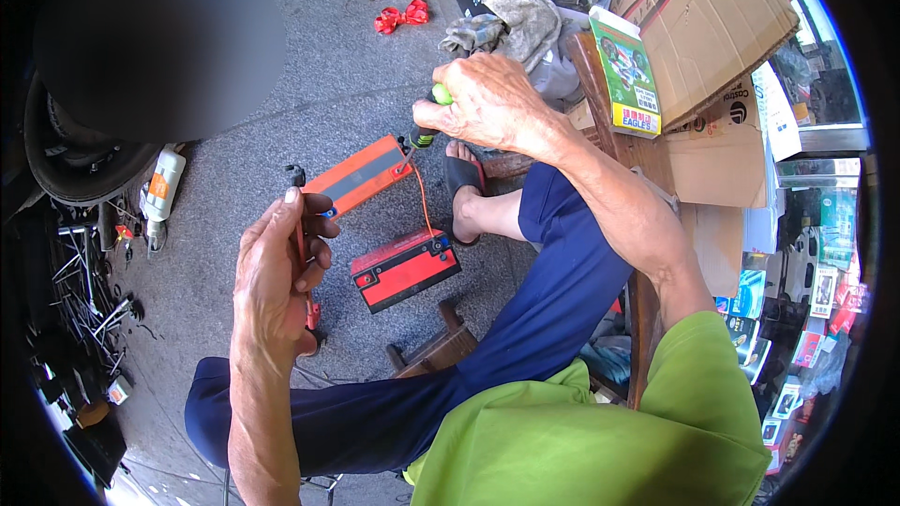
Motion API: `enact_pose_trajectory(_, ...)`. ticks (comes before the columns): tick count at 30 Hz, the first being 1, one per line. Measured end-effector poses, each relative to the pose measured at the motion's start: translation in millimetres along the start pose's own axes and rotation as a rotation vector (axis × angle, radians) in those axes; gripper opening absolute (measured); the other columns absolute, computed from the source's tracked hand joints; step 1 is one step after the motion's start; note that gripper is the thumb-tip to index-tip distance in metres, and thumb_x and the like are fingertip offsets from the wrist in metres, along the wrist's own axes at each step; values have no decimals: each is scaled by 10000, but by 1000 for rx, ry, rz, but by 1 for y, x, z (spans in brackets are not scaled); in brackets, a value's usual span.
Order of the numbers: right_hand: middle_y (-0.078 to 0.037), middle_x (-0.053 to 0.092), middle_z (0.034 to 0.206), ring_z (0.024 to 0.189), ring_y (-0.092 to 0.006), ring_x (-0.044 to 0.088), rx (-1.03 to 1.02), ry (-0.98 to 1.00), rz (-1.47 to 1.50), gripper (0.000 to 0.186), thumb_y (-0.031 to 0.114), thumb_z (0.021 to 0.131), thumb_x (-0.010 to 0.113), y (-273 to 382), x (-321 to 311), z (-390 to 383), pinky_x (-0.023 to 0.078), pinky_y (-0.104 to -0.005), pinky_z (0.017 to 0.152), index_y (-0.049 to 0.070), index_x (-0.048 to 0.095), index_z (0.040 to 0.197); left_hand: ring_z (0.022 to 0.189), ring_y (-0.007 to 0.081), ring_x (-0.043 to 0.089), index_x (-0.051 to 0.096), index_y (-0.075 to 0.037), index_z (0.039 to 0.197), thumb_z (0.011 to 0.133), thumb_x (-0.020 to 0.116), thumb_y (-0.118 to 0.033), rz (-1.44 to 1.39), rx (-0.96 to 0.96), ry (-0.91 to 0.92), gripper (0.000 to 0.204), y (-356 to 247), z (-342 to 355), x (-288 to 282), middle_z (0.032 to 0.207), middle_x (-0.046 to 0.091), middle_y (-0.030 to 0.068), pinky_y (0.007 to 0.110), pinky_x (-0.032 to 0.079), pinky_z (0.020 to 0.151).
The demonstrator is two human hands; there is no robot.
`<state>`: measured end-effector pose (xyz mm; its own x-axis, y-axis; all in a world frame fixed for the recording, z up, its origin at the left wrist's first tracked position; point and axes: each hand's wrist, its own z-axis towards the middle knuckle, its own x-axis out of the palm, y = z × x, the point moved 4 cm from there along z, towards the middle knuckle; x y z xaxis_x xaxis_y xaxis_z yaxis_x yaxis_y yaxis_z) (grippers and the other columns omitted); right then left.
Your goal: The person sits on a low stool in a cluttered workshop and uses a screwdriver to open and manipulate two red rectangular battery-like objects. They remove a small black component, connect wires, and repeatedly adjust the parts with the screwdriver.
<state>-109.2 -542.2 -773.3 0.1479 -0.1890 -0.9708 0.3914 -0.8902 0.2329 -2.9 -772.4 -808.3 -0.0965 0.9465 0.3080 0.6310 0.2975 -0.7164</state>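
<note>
Orange wire runs from the red battery (pixel 405 269) on the floor, near the sandalled foot (pixel 464 189), up toward the screwdriver (pixel 427 124) clenched in the right hand (pixel 487 103). Left hand (pixel 277 267) is closed around a red-handled tool (pixel 302 225). Best, I judge, to keep the tip off the orange-and-grey box (pixel 361 175) and both grips firm.

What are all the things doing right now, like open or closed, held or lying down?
left hand: closed around a red cable clip.
right hand: closed on a green-handled screwdriver, tip pointing down.
orange-and-grey battery: lying flat on the ground, a thin wire attached.
red-and-black battery: sitting upright on the ground.
cardboard box: flattened, leaning.
grey rag: crumpled on the ground.
</note>
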Motion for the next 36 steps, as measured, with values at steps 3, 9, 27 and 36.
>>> enact_pose_trajectory(3,-155,473,422,384,-276,508,-90,-104,-12,449,366,780,589,-3,7,1,425,-407,429,-4,575,526,575,75,506,602,12,1002,991,471,-322,9,7,1,358,-2,0,1,791,587,73,166,281,382)
enact_pose_trajectory(9,-161,466,415,382,-281,508,-94,-94,-4,467,359,792,580,-2,13,3,417,-414,422,-6,561,503,574,69,506,603,11,1003,991,473,-319,13,14,3,355,-3,-1,2,793,589,75,159,283,379)
enact_pose_trajectory(27,-233,580,596,631,-389,632,67,67,28,518,448,803,589,-12,11,8,498,-453,620,-57,621,695,573,67,511,605,6,980,988,479,-307,19,8,4,338,-5,-1,5,795,594,78,159,273,378)
enact_pose_trajectory(36,-242,620,673,694,-394,643,98,202,-70,483,428,796,607,-23,12,6,501,-466,665,-54,638,764,571,62,511,601,9,994,984,495,-305,14,12,18,332,-5,1,5,795,592,80,154,282,377)
